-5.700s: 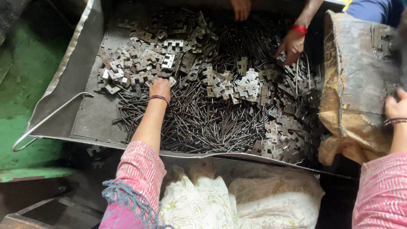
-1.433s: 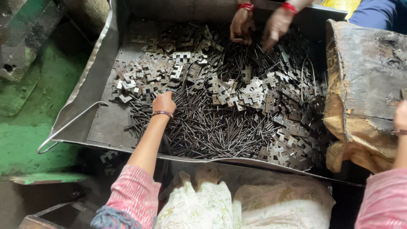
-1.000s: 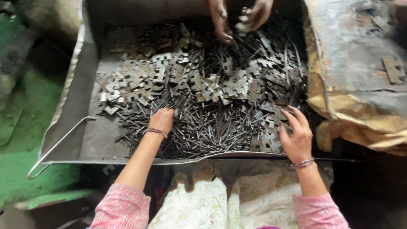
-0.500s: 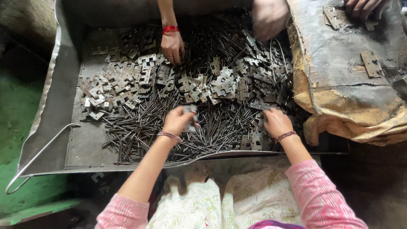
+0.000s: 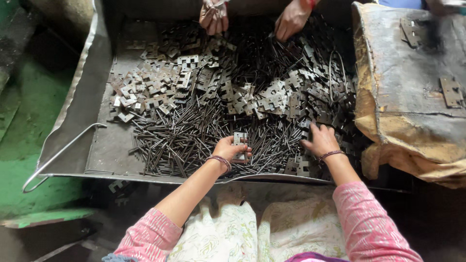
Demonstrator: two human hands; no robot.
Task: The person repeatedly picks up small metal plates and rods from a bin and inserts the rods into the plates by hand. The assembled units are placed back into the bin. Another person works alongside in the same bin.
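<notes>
Left hand [image 5: 228,149]: fingers closed on a small notched metal plate [image 5: 239,139], held just above the loose pins [image 5: 189,140]. Right hand [image 5: 321,140]: fingers spread, resting on pins and plates, grasping nothing. Metal tray [image 5: 104,145] beneath both.

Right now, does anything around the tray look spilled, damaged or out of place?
Yes. A few metal hinge plates lie on the floor below the tray's front lip, outside the tray. The brown sack on the right is torn and frayed along its edge, with stray plates on top. The left hand holds one plate.
</notes>
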